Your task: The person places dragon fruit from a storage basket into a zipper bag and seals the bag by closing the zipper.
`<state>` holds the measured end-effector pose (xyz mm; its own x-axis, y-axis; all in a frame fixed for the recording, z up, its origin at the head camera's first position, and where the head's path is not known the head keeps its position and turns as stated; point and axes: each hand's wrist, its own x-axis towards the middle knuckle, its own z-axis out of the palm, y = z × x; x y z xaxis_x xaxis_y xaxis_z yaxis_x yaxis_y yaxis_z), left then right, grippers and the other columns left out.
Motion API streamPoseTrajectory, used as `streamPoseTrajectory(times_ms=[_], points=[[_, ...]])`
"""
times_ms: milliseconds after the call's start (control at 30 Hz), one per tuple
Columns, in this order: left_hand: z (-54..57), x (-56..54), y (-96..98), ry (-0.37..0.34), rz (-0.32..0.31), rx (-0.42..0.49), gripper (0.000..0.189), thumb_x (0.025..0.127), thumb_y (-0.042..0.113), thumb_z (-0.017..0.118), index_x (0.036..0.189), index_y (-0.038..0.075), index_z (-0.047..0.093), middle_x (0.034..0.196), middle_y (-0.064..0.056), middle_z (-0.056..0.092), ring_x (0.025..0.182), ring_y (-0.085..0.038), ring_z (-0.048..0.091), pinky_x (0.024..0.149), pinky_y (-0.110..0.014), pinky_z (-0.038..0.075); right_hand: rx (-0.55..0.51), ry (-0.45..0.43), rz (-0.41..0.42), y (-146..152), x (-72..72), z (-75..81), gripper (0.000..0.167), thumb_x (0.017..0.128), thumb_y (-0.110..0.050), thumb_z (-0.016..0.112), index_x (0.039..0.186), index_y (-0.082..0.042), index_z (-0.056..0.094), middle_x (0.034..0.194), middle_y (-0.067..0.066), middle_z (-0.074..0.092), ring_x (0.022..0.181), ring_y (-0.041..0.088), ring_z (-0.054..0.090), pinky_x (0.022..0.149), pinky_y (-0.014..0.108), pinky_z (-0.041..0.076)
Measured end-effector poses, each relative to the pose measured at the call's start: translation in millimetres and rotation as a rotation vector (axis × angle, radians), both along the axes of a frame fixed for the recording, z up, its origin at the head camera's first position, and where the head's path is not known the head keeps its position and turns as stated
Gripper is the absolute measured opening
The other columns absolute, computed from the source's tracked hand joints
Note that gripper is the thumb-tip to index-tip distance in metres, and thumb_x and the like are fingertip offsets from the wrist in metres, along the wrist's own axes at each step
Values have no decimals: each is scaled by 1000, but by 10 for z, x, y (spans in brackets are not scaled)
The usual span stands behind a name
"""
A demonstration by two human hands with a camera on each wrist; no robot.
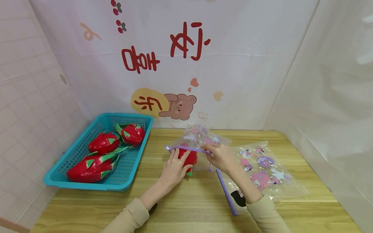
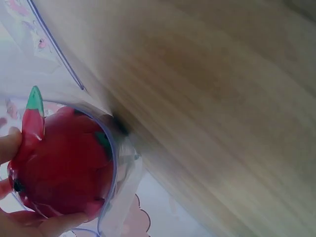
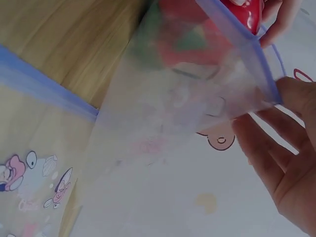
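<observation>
A glossy red dragon fruit (image 1: 190, 158) with green tips lies partly inside a clear zip bag (image 1: 201, 135) printed with pink and purple cartoons. My left hand (image 1: 172, 169) grips the fruit at the bag's mouth. In the left wrist view the fingers curl round the near end of the dragon fruit (image 2: 69, 163), and the purple zip edge circles its far side. With thumb and fingertips my right hand (image 1: 222, 157) pinches the bag's purple edge near its right corner. The right wrist view shows that hand (image 3: 291, 163) holding up the rim, the fruit's green leaves blurred through the film.
At the left stands a blue plastic basket (image 1: 87, 185) holding three more dragon fruits (image 1: 90, 168). A second printed zip bag (image 1: 271, 171) lies flat on the wooden table (image 1: 186, 207) at the right, under my right forearm. A printed cloth (image 1: 233, 71) hangs behind the table.
</observation>
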<state>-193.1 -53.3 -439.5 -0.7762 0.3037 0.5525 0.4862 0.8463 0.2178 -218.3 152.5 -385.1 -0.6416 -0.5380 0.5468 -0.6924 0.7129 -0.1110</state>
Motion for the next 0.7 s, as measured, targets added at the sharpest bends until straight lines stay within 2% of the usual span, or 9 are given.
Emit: streamPoseTrajectory(times_ms=[100, 200, 267, 433, 533, 633, 700], points=[[-9, 2, 8, -18, 20, 27, 52, 82, 36, 71, 128, 15, 58, 123, -29, 57, 113, -48, 57, 68, -54, 57, 106, -51, -17, 0, 30, 3, 38, 71, -4, 78, 107, -13, 69, 89, 5, 75, 49, 8, 52, 42, 12, 35], [-11, 6, 40, -26, 48, 46, 50, 84, 37, 69, 127, 14, 58, 123, -32, 57, 113, -49, 57, 66, -55, 56, 157, -116, -22, -13, 62, 25, 46, 68, -6, 81, 112, -14, 68, 91, 4, 75, 46, 4, 38, 40, 11, 27], [-10, 7, 71, -25, 71, 57, 49, 85, 38, 67, 126, 13, 58, 123, -34, 57, 113, -50, 57, 64, -54, 57, 153, -136, -22, -19, 73, 38, 47, 69, -6, 80, 113, -13, 67, 89, 5, 75, 45, 4, 31, 38, 11, 23], [-23, -12, 134, -24, 129, 27, 46, 88, 39, 63, 123, 11, 54, 118, -36, 58, 108, -49, 60, 58, -49, 57, 82, -105, -18, -13, 56, 45, 36, 74, 0, 71, 108, -10, 69, 85, 6, 75, 43, 4, 34, 40, 11, 23], [-46, -14, 137, 13, 118, -49, 49, 88, 38, 64, 127, 10, 53, 117, -34, 59, 105, -48, 62, 57, -44, 58, 6, -91, -11, -3, 33, 41, 30, 77, 2, 68, 105, -8, 71, 85, 8, 75, 46, 6, 48, 43, 10, 34], [-79, -2, 107, 106, 47, -207, 59, 84, 33, 70, 133, 7, 51, 122, -28, 58, 109, -44, 61, 72, -41, 59, -66, -68, -23, 6, 12, 28, 24, 80, 0, 69, 102, -7, 71, 82, 8, 75, 57, 13, 65, 48, 13, 46], [-98, 3, 77, 189, -21, -331, 65, 80, 26, 75, 136, 7, 49, 129, -23, 55, 115, -39, 58, 86, -41, 56, -98, -45, -37, 11, -1, 18, 20, 81, -2, 69, 100, -7, 72, 80, 7, 75, 62, 16, 69, 52, 17, 51]])
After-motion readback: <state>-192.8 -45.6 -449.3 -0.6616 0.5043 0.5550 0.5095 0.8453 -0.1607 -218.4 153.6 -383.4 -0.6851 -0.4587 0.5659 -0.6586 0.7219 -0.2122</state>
